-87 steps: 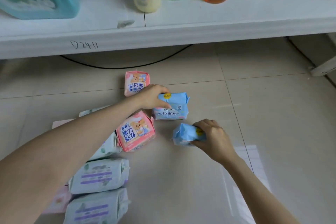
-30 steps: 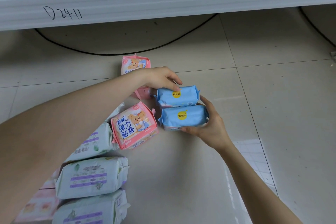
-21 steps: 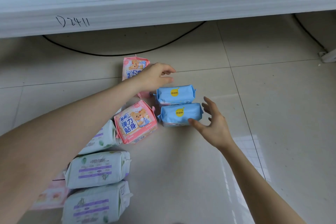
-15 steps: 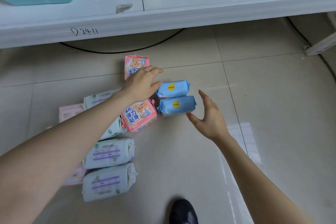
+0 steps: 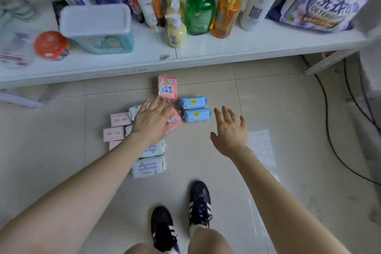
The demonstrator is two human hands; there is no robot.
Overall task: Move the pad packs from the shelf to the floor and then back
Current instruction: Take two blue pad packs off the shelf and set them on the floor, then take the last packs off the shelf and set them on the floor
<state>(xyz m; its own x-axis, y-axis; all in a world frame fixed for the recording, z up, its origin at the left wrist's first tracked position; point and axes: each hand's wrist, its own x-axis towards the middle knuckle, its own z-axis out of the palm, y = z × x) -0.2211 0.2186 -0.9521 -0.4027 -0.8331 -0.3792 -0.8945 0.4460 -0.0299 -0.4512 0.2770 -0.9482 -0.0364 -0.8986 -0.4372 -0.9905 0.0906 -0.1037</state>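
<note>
Head view: pad packs [image 5: 148, 166] lie clustered on the tiled floor [image 5: 206, 161], on the near side of a white shelf [image 5: 226, 53] crowded with bottles [image 5: 199, 12]. The left hand [image 5: 151, 121], fingers spread and holding nothing, hovers over a pink pack [image 5: 175, 120]. The right hand [image 5: 229, 130], also spread and empty, hangs just right of and nearer than two blue packs [image 5: 196, 115] lying side by side.

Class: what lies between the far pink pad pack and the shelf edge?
Head view: only bare floor tile separates the far pink pad pack from the shelf.
</note>
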